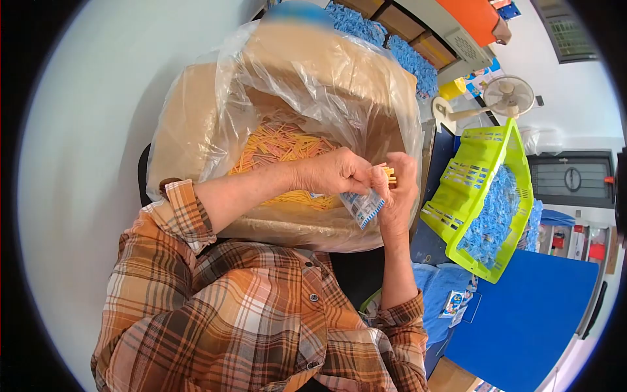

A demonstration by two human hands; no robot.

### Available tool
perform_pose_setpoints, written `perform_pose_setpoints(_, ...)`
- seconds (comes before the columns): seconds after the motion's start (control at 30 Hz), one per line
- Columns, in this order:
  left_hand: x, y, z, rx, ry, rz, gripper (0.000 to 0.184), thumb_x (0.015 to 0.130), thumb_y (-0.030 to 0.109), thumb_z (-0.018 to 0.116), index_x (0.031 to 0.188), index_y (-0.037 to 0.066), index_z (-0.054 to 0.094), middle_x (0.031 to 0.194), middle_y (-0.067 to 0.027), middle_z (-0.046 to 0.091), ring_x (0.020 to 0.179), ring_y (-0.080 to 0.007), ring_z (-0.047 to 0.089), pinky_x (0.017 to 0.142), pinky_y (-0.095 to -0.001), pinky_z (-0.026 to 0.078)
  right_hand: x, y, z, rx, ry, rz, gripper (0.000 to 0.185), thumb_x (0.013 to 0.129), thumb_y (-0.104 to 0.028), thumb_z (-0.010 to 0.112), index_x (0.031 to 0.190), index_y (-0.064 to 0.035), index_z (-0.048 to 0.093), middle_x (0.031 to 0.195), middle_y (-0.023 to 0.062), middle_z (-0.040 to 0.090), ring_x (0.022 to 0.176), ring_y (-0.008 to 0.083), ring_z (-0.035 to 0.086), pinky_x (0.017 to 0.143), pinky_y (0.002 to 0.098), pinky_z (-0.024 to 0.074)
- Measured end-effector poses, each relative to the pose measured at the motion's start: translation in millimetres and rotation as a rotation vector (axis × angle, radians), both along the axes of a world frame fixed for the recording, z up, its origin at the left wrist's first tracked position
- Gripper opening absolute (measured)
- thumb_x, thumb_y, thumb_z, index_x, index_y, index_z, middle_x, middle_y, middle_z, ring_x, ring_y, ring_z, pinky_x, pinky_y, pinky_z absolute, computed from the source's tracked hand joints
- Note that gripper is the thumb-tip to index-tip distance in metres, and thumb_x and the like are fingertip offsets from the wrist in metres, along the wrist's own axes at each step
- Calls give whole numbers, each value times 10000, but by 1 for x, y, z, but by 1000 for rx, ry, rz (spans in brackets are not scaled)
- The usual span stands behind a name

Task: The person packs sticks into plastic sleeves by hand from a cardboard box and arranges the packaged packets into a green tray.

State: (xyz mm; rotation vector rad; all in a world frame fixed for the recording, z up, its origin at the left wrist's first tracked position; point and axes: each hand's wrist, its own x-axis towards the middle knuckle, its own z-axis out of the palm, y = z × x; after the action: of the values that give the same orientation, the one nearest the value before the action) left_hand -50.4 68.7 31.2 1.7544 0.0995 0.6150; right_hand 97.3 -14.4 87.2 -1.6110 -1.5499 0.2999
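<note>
Both hands meet above the right front of a big cardboard box lined with clear plastic. My left hand is closed, its fingers pinching the top of a small clear packet with blue print. The packet hangs tilted between the two hands. Fingers of my right hand curl round a small bunch of thin yellow sticks, the thumb close to the packet's edge. Whether the sticks are partly inside the packet is hidden by the fingers. Many loose yellow and pinkish sticks lie in the box.
At the right a lime-green basket holds many blue packets. More blue packets lie at the top, beside cardboard boxes. A fan stands behind the basket. A blue panel is at the lower right; a pale wall borders the left.
</note>
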Motion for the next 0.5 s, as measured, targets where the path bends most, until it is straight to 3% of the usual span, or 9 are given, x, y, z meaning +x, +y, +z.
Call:
perform_pose_setpoints(0.1, 1, -2, -1, 78, 5, 31, 145, 845, 55, 675, 988, 40, 695, 925, -66, 674, 864, -136, 636, 754, -285, 496, 0, -2, 0, -28, -166, 60, 276, 820, -270, 738, 926, -50, 609, 693, 101, 613, 625, 222, 629, 586, 319, 491)
perform_pose_setpoints(0.13, 1, -4, 0, 85, 20, 36, 159, 843, 58, 677, 1000, 44, 696, 949, -73, 676, 871, -142, 639, 762, -288, 498, -5, 0, 0, 53, -212, 101, 214, 803, -217, 745, 831, -48, 617, 681, 140, 607, 600, 278, 629, 560, 335, 493)
perform_pose_setpoints(0.23, -5, -4, 1, 1, 41, 40, 137, 849, 67, 674, 978, 22, 694, 956, -64, 670, 863, -143, 631, 774, -284, 492, -8, 2, -8, 49, -78, 28, 179, 827, -167, 724, 789, -35, 609, 660, 98, 613, 582, 209, 619, 551, 318, 487)
perform_pose_setpoints(0.33, -5, -1, 6, -143, -35, 123, 126, 854, 65, 673, 960, 3, 699, 941, -60, 670, 864, -132, 620, 783, -267, 484, 4, 12, 2, 163, 21, -198, 171, 863, -133, 693, 766, -24, 605, 643, 36, 599, 567, 127, 583, 532, 289, 477)
perform_pose_setpoints(0.43, -11, 4, 3, -270, 6, 187, 127, 857, 71, 676, 955, -3, 707, 957, -54, 668, 873, -108, 605, 786, -258, 479, 28, 11, 15, 130, 331, -203, 197, 892, -138, 666, 731, -48, 596, 644, -20, 559, 559, 47, 520, 467, 232, 417)
perform_pose_setpoints(0.5, -14, 7, 4, -335, -21, 185, 128, 855, 75, 679, 954, 1, 714, 976, -49, 668, 888, -94, 597, 797, -257, 475, 27, 6, 29, -27, 605, -121, 214, 891, -147, 667, 708, -73, 586, 620, -33, 535, 524, 27, 482, 433, 203, 358)
